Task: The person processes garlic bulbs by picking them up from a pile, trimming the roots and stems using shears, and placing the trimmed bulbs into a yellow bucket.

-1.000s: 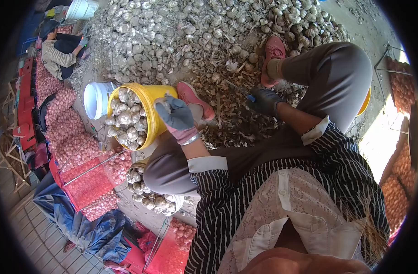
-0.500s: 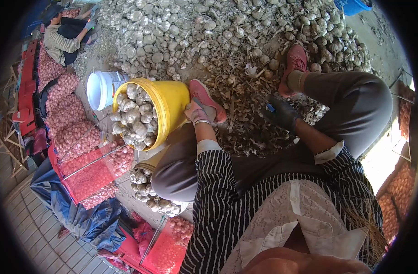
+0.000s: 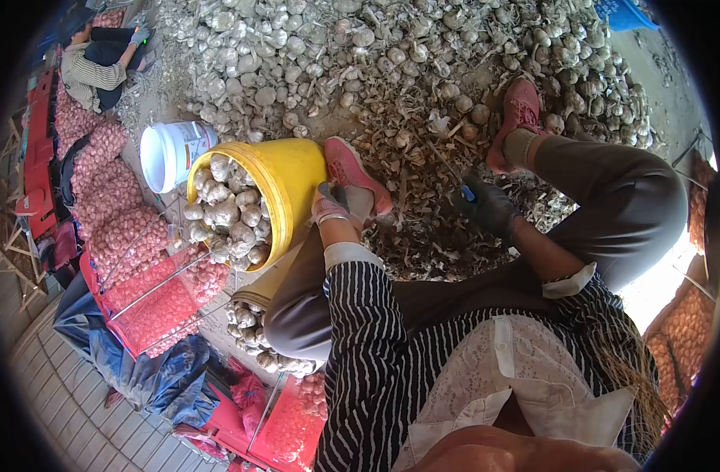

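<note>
My left hand (image 3: 334, 206), in a grey and pink glove, is low beside my pink left shoe (image 3: 348, 167), just right of the tilted yellow bucket (image 3: 291, 171) full of garlic bulbs (image 3: 228, 214). Its fingers point down and away, so whether it holds anything is hidden. My right hand (image 3: 490, 211), in a dark glove, is shut on a blue-handled cutting tool (image 3: 467, 193) whose thin blade points up and left over the trimmed stems (image 3: 423, 236). A big heap of garlic (image 3: 376, 47) lies in front of me.
A white bucket (image 3: 167, 153) stands left of the yellow one. A second garlic-filled bucket (image 3: 258, 334) sits under my left knee. Red mesh sacks of garlic (image 3: 112, 216) and a blue tarp (image 3: 140, 370) lie left. Another person (image 3: 92, 67) sits far left. More sacks (image 3: 686, 338) lie right.
My left hand held a garlic bulb over the yellow bucket, then dropped down beside my left shoe. My right hand stayed on the tool. The view shifted a little.
</note>
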Demonstrator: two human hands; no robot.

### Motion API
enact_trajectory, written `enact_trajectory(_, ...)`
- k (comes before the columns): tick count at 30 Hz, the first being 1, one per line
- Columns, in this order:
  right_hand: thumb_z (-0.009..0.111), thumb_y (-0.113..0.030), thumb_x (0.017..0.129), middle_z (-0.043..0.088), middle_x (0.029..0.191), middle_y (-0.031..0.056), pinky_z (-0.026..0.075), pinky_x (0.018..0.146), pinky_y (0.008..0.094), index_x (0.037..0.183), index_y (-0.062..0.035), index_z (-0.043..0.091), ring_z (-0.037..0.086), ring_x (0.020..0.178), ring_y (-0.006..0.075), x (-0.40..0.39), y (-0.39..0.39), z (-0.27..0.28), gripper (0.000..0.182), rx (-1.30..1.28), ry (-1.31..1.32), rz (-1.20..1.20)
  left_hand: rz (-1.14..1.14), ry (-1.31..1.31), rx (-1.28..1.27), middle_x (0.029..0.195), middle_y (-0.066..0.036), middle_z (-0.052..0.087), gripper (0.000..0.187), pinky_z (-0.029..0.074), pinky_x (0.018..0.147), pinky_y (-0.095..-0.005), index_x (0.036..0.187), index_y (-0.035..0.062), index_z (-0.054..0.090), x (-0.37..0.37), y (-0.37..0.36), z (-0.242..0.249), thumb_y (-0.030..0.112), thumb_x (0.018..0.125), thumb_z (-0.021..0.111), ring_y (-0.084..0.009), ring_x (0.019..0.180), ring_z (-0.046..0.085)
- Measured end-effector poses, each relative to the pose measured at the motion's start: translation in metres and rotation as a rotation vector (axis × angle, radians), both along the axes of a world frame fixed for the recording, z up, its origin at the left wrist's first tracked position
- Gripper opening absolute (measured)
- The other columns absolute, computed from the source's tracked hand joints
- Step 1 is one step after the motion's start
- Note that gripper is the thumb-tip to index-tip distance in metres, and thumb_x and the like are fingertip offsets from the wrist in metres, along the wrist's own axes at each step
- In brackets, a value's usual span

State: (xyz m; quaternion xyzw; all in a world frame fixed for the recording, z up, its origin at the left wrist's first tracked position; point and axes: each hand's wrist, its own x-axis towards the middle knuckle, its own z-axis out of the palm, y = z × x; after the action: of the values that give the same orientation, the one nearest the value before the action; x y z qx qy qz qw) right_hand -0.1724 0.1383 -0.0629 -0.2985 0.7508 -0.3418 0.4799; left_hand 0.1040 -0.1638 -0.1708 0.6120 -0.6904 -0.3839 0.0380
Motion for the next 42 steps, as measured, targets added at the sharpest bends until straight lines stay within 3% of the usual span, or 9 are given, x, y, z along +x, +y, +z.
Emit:
enact_trajectory(6,0.066,-0.029,0.084,0.061,0.094,0.0154,0.046,0.076,0.0387,0.117,-0.0074,0.053,0.060,0.083,0.0285,-0.004,-0.010,0.040,0.042,0.042,0.044,0.002,0.866,0.292,0.354,0.087,-0.009,0.064,0.025,0.052,0.065,-0.0308,0.102,0.0070,0.059,-0.034,-0.018,0.017,0.018,0.080,0.065,-0.0195,0.077,0.062)
enact_trajectory(10,0.065,-0.025,0.085,0.060,0.092,0.0115,0.045,0.076,0.0353,0.114,-0.0065,0.053,0.056,0.082,0.0211,-0.005,-0.014,0.047,0.036,0.064,-0.022,-0.040,1.103,0.532,0.467,0.086,-0.009,0.065,0.022,0.053,0.063,-0.0310,0.096,0.0080,0.061,-0.063,0.002,0.047,0.016,0.077,0.069,-0.0187,0.076,0.064)
enact_trajectory(19,0.065,-0.024,0.085,0.058,0.082,0.0052,0.044,0.071,0.0321,0.102,-0.0056,0.058,0.050,0.077,0.0133,0.003,0.004,0.014,0.026,-0.061,-0.057,-0.036,0.660,0.948,0.203,0.086,-0.006,0.064,0.038,0.050,0.051,-0.0263,0.113,0.0088,0.053,-0.134,0.084,0.195,0.007,0.079,0.070,-0.0171,0.062,0.062)
enact_trajectory(23,0.066,-0.025,0.085,0.056,0.081,0.0018,0.044,0.069,0.0307,0.099,-0.0052,0.058,0.048,0.075,0.0099,0.003,0.008,0.012,0.025,-0.134,-0.259,-0.222,0.322,0.789,-0.337,0.096,-0.009,0.063,0.049,0.050,0.051,-0.0268,0.127,0.0051,0.046,-0.107,0.035,0.271,0.011,0.083,0.068,-0.0173,0.065,0.063)
enact_trajectory(28,0.067,-0.026,0.085,0.055,0.081,-0.0001,0.043,0.067,0.0286,0.096,-0.0054,0.058,0.046,0.074,0.0075,0.000,0.006,-0.001,0.025,-0.185,-0.337,-0.293,0.556,0.590,-0.293,0.091,-0.007,0.062,0.045,0.047,0.047,-0.0241,0.127,0.0037,0.046,-0.046,-0.018,0.315,0.015,0.087,0.062,-0.0158,0.064,0.062)
enact_trajectory(33,0.066,-0.027,0.085,0.054,0.074,0.0002,0.044,0.061,0.0289,0.094,-0.0053,0.057,0.049,0.068,0.0076,-0.005,0.003,0.022,0.025,-0.111,-0.427,-0.323,0.555,0.823,-0.760,0.104,-0.016,0.061,0.051,0.052,0.074,-0.0360,0.126,-0.0003,0.045,0.026,-0.040,0.265,0.019,0.083,0.066,-0.0274,0.091,0.061)
enact_trajectory(35,0.065,-0.027,0.086,0.053,0.069,0.0003,0.045,0.056,0.0299,0.096,-0.0052,0.055,0.052,0.062,0.0093,-0.005,-0.002,0.022,0.026,-0.073,-0.552,-0.375,0.129,-0.102,-0.556,0.121,-0.024,0.053,0.054,0.048,0.089,-0.0437,0.128,-0.0011,0.043,0.067,-0.069,0.231,0.019,0.082,0.063,-0.0388,0.104,0.056)
enact_trajectory(37,0.065,-0.028,0.086,0.054,0.068,0.0006,0.045,0.055,0.0301,0.098,-0.0049,0.055,0.053,0.060,0.0101,-0.005,-0.006,0.016,0.028,-0.066,-0.551,-0.359,0.071,-0.732,-0.633,0.132,-0.030,0.039,0.056,0.036,0.101,-0.0465,0.131,0.0031,0.045,-0.002,-0.004,0.260,0.024,0.081,0.059,-0.0435,0.121,0.042)
enact_trajectory(42,0.065,-0.030,0.085,0.054,0.070,-0.0001,0.044,0.054,0.0288,0.105,-0.0051,0.054,0.053,0.061,0.0093,-0.003,-0.005,0.004,0.034,-0.022,-0.510,-0.400,0.037,-0.694,-0.534,0.133,-0.025,0.040,0.046,0.035,0.101,-0.0477,0.119,0.0018,0.055,-0.019,0.014,0.278,0.021,0.078,0.062,-0.0406,0.120,0.042)
